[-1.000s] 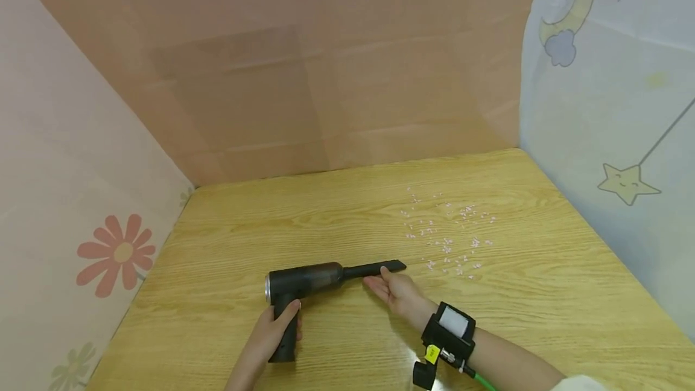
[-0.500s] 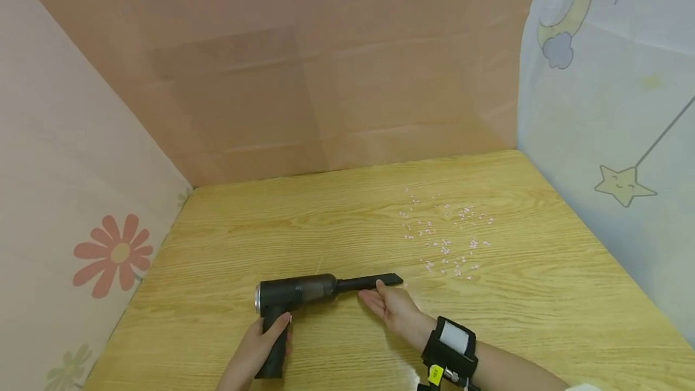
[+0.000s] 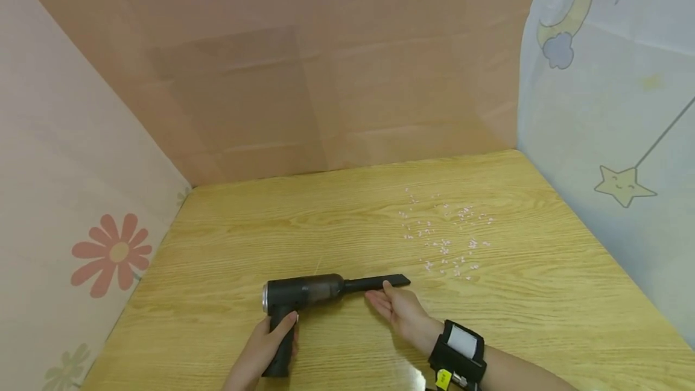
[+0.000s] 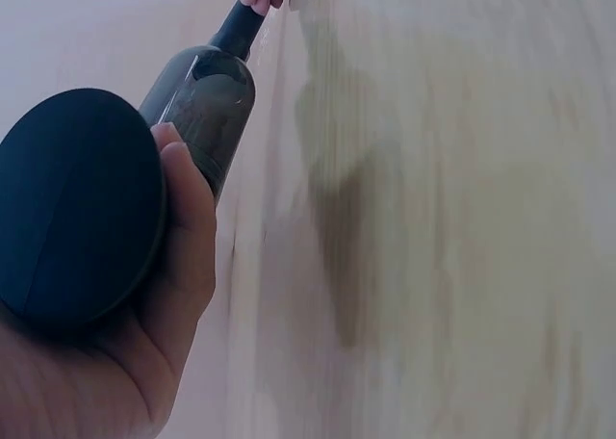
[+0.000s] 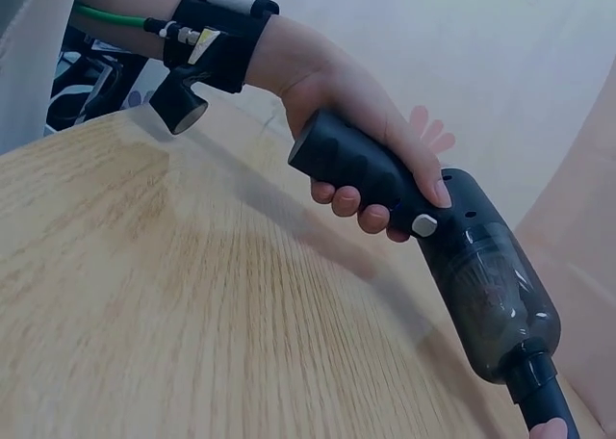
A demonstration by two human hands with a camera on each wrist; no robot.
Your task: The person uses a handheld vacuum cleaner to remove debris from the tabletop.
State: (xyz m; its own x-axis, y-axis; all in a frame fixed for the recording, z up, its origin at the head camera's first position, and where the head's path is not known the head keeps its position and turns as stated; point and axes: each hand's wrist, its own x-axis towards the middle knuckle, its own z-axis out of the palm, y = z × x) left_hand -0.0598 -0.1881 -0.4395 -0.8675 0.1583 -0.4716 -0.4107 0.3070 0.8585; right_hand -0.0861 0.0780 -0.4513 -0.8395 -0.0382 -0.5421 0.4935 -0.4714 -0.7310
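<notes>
A black handheld vacuum cleaner (image 3: 306, 291) with a clear dust cup and a slim nozzle (image 3: 380, 283) is held level above the table, its tip pointing right. My left hand (image 3: 263, 343) grips its handle; in the right wrist view the left fingers (image 5: 346, 200) curl round the grip beside a light button (image 5: 423, 225). With the thumb on top and fingers beneath, my right hand (image 3: 404, 312) holds the nozzle near its tip. Small pale pink bits (image 3: 445, 246) lie scattered on the table beyond the nozzle.
The wood-grain table (image 3: 244, 222) is bordered by a brown backdrop (image 3: 326, 77), a flower-printed sheet (image 3: 81, 137) at left and a star-and-moon sheet (image 3: 613, 107) at right. A black wristband camera (image 3: 458, 355) sits on the right wrist.
Both hands first brought the vacuum cleaner nearer to me and a little left, then shifted it slightly right. The pink bits look the same.
</notes>
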